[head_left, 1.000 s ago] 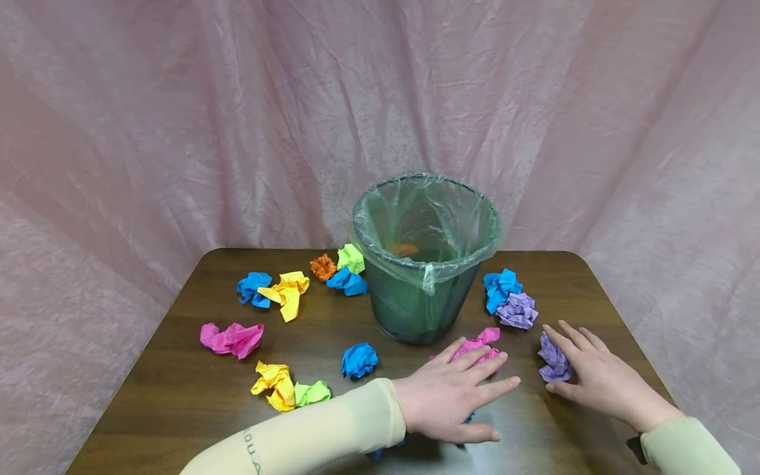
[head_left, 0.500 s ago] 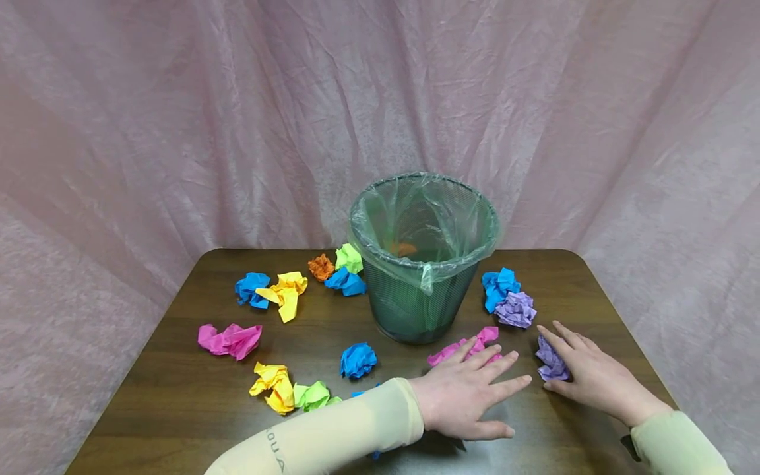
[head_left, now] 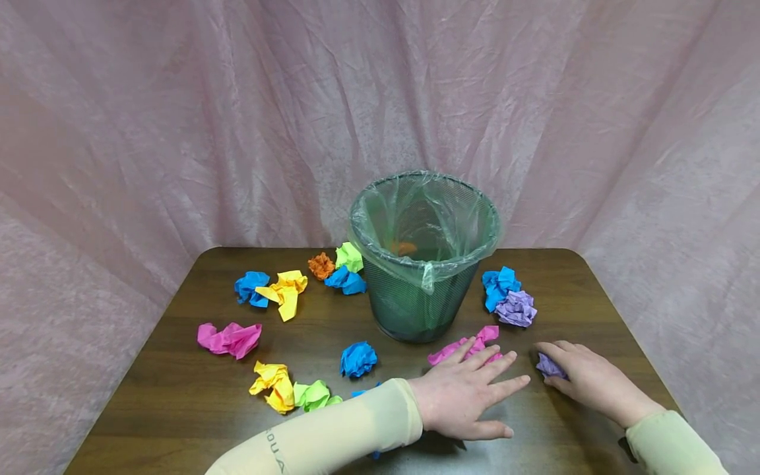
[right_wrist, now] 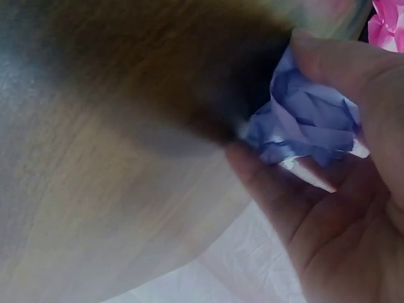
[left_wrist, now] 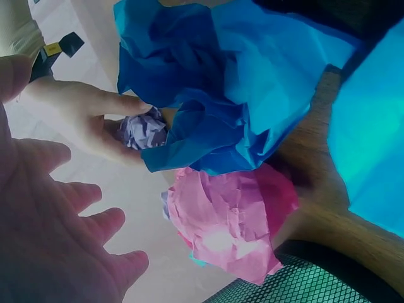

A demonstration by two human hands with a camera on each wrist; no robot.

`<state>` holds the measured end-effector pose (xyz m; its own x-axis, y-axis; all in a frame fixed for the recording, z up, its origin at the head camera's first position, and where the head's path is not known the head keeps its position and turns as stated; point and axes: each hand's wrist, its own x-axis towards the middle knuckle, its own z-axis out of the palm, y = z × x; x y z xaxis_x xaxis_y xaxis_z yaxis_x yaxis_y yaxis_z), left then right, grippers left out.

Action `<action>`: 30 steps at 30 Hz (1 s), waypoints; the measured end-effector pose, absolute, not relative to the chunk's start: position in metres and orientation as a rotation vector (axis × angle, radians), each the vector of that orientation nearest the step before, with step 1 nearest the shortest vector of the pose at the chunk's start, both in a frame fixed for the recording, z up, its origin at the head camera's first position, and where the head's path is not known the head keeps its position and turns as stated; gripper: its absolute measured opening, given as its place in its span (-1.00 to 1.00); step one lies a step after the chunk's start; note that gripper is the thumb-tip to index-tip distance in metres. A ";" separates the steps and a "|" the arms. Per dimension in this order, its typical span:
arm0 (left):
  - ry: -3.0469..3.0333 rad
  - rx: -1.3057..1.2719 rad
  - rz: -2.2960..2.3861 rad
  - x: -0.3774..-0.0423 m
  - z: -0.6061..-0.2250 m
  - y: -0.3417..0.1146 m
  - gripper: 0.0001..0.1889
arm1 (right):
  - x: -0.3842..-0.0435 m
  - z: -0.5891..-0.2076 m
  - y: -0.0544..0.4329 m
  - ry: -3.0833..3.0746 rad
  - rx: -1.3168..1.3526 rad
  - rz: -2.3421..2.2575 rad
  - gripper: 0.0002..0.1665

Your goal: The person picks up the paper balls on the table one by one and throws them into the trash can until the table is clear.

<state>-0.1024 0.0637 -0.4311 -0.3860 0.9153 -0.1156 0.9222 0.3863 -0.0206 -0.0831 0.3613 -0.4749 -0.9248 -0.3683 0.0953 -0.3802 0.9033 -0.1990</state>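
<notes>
On the right side of the table [head_left: 178, 409], my right hand [head_left: 596, 382] has its fingers and thumb curled round a ball of crumpled purple paper [head_left: 551, 367]. The right wrist view shows the purple paper [right_wrist: 309, 117] between thumb and fingers. My left hand [head_left: 466, 399] is palm down with fingers spread and holds nothing. Its fingers partly cover a crumpled pink paper [head_left: 489, 334]; whether they touch it I cannot tell. In the left wrist view, blue crumpled paper [left_wrist: 233, 82] and pink paper [left_wrist: 227, 218] lie beyond the left fingers.
A mesh wastebasket [head_left: 424, 310] with a clear liner stands at the back middle, something orange inside. Behind the right hand lie blue [head_left: 500, 287] and purple [head_left: 516, 309] papers. Several more crumpled papers spread across the left, including a pink one [head_left: 229, 340]. A pink curtain hangs behind.
My right hand's fingers have curled in round the purple paper, from nearly straight before. My left hand shifted slightly right, then stayed in place.
</notes>
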 end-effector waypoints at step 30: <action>2.579 1.747 0.026 -0.103 -0.406 0.031 -0.17 | -0.090 -0.415 0.368 -2.622 0.745 0.233 -0.31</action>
<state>-0.1028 0.0308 -0.4058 -0.3708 0.9286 -0.0124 0.9282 0.3711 0.0282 -0.0903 0.3682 -0.4152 -0.7768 -0.4669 0.4227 -0.5342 0.8439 -0.0495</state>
